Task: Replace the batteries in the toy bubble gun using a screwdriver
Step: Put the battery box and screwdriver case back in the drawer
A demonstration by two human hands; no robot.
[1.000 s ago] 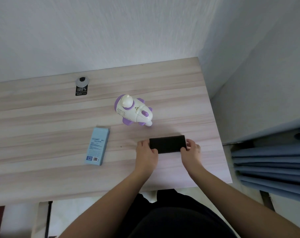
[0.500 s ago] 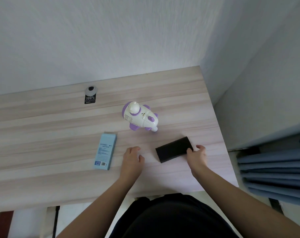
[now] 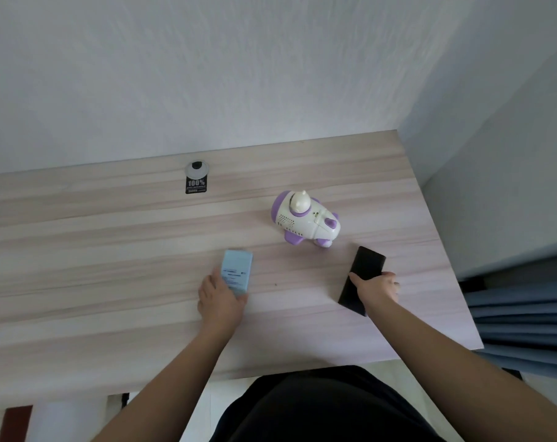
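The white and purple toy bubble gun [image 3: 305, 220] stands on the wooden table [image 3: 111, 250], right of centre. A flat light blue box [image 3: 236, 272] lies in front of it to the left; my left hand [image 3: 221, 299] grips its near end. A flat black case [image 3: 363, 275] lies at an angle to the right of the toy. My right hand [image 3: 377, 287] rests on the near half of the case, fingers over its edge. No screwdriver or loose batteries are visible.
A round grey cable grommet with a black "100%" sticker [image 3: 196, 181] sits near the table's back edge by the white wall. The table's right edge borders a grey wall and blue pleated fabric [image 3: 523, 330]. My dark-clothed lap is below the front edge.
My left hand let go of the black case and moved left onto the blue box. My right hand swung the case from lying sideways to pointing away, nearer the right edge.
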